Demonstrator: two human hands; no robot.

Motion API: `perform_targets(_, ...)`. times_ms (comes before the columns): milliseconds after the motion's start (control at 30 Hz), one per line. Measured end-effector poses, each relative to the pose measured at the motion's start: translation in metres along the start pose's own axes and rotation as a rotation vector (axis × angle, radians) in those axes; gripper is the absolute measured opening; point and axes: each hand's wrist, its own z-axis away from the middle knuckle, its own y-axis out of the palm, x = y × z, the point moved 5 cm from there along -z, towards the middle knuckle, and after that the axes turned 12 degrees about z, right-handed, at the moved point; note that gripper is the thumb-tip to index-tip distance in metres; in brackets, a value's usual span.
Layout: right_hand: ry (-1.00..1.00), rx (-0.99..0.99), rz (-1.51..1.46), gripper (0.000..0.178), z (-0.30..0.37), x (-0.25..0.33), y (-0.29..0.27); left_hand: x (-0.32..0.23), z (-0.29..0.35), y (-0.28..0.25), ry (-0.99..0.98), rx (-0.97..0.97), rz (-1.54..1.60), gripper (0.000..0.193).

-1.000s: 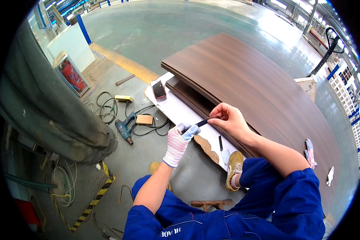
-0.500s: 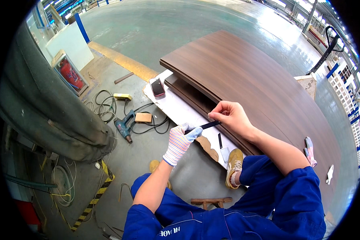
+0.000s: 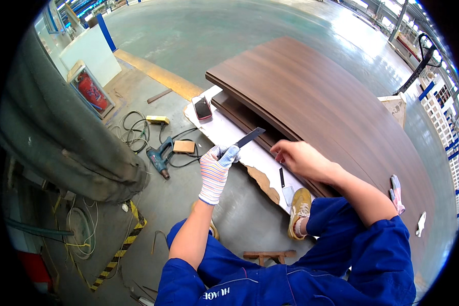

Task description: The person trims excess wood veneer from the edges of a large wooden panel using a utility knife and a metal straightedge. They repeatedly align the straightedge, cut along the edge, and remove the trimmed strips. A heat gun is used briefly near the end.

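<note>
My left hand [image 3: 217, 171], in a striped work glove, is closed on the lower end of a dark flat blade [image 3: 252, 136], probably a utility knife blade. The blade points up and to the right over the white board [image 3: 224, 131]. Bare and apart from the blade, my right hand [image 3: 307, 162] hovers by the edge of the stacked brown wood-grain panels [image 3: 311, 97]. Its fingers are loosely bent, with nothing visible in them. Below it, a second small dark blade [image 3: 282, 177] lies on the white board beside a small clear-grey piece [image 3: 288, 195].
A phone [image 3: 202, 108] rests on the white board. A blue heat gun [image 3: 159, 159], a sanding block [image 3: 184, 146] and cables lie on the floor to the left. Another glove [image 3: 397, 194] lies on the panels. A wooden stool [image 3: 269, 255] stands between my legs.
My right hand has let go of the blade's end and moved slightly down and right. My left hand has risen to the left, tilting the blade more steeply upward.
</note>
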Motion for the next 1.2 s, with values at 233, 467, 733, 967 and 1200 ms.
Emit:
perform_targets(233,0.043,-0.147,-0.501,0.030,-0.006,0.006,-0.016,0.000,0.017,0.022,-0.098,0.111,0.034,0.019)
perform_targets(467,0.093,-0.112,-0.550,0.014,-0.008,0.012,-0.009,0.004,0.019,0.028,-0.143,0.168,-0.136,0.022)
perform_targets(733,0.089,-0.099,-0.542,0.012,-0.011,0.007,-0.006,0.007,0.019,0.028,-0.125,0.194,-0.206,0.023)
perform_targets(967,0.087,-0.106,-0.553,0.012,-0.011,0.005,-0.002,0.004,0.020,0.031,-0.104,0.196,-0.238,0.024)
perform_targets(1200,0.105,-0.099,-0.533,0.013,-0.011,0.006,-0.002,-0.001,0.022,0.034,-0.065,0.195,-0.252,0.024)
